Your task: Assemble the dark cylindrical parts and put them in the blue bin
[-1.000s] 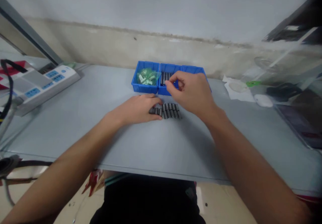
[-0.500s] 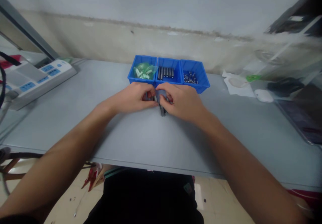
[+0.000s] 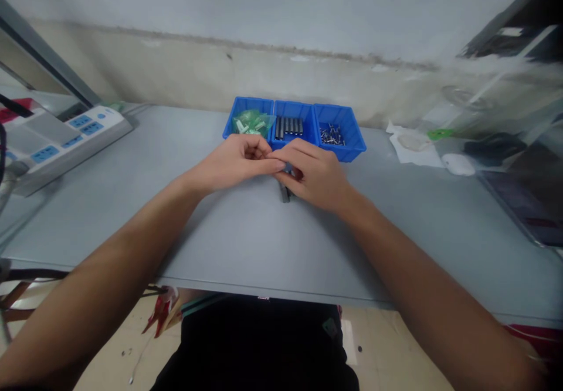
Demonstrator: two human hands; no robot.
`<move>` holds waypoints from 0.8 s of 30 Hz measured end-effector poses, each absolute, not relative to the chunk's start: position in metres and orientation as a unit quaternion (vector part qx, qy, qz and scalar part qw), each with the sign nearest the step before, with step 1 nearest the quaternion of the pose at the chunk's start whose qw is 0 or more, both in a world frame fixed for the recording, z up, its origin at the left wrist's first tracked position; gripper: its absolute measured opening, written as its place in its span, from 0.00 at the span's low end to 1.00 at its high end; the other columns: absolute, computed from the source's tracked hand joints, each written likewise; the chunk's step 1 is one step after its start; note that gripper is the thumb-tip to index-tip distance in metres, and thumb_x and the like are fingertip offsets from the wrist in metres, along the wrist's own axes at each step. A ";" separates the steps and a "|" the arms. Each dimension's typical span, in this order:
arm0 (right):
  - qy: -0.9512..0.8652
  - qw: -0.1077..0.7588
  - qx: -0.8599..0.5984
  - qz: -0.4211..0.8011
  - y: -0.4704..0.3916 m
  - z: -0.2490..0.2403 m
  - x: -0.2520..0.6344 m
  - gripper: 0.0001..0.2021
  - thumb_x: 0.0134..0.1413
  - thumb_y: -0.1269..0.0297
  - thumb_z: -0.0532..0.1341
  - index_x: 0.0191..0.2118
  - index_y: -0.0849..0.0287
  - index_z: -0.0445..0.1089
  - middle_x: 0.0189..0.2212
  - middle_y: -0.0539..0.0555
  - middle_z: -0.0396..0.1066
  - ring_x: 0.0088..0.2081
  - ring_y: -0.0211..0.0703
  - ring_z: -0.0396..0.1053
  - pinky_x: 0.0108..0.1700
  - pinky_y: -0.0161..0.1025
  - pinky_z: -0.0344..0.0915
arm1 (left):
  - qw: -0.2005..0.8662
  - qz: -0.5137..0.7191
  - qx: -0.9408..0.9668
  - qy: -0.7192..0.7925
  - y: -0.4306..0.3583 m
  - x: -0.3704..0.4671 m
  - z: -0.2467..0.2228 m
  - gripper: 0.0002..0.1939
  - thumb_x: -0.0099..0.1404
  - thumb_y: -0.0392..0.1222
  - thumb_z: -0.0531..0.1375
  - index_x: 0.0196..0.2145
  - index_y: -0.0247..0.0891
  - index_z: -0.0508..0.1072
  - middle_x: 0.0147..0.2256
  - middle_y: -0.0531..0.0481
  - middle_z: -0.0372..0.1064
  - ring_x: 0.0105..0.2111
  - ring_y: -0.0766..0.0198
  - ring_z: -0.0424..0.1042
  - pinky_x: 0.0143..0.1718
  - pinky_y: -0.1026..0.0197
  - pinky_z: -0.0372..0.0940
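Note:
My left hand (image 3: 241, 159) and my right hand (image 3: 314, 174) meet at the middle of the grey table, fingertips pinched together. Whatever lies between the fingers is hidden. Under the right fingers, a dark cylindrical piece (image 3: 285, 194) rests on the table, partly covered. Just behind the hands stand three joined blue bins. A green bag with white parts (image 3: 251, 122) lies in the left one, a row of dark cylinders (image 3: 289, 126) in the middle one, and small metal pieces (image 3: 332, 135) in the right one.
A white power strip (image 3: 73, 145) lies at the left. On the right are a crumpled white paper (image 3: 416, 148), a white mouse (image 3: 458, 164) and a dark flat device (image 3: 523, 206). The wall rises behind the bins, and the table's front edge (image 3: 272, 297) is near my body.
My hands have drawn closer together and the left fingers have risen slightly, now touching the right fingertips. The bluish item seen between them before is now mostly covered.

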State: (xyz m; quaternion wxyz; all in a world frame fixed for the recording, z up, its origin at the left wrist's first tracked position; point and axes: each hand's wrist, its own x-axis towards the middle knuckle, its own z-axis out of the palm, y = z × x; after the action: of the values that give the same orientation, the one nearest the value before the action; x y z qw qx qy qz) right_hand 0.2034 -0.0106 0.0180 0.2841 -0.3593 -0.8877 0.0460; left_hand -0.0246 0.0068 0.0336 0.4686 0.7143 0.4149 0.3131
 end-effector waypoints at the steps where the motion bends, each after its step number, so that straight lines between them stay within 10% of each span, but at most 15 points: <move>1: -0.887 0.299 -0.349 0.041 -0.009 0.016 0.204 0.16 0.80 0.59 0.58 0.55 0.57 0.83 0.47 0.57 0.82 0.42 0.42 0.75 0.43 0.39 0.65 | 0.478 0.314 0.709 0.413 0.006 -0.024 0.034 0.17 0.63 0.53 0.73 0.35 0.38 0.76 0.33 0.50 0.76 0.34 0.66 0.73 0.37 0.59 0.69; 24: -0.869 0.431 -0.240 -0.021 0.007 -0.005 0.203 0.06 0.73 0.67 0.67 0.40 0.59 0.80 0.34 0.50 0.79 0.32 0.36 0.70 0.35 0.36 0.62 | 0.488 0.371 0.677 0.408 0.007 -0.020 0.026 0.19 0.59 0.50 0.78 0.39 0.37 0.80 0.34 0.49 0.83 0.35 0.63 0.80 0.39 0.61 0.73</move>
State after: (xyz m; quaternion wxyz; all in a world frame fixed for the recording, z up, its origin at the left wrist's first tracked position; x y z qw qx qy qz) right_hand 0.2031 0.0074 -0.0047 0.4315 -0.2397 -0.8695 -0.0206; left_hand -0.0205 0.0074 0.0257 0.4878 0.6766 0.4085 0.3707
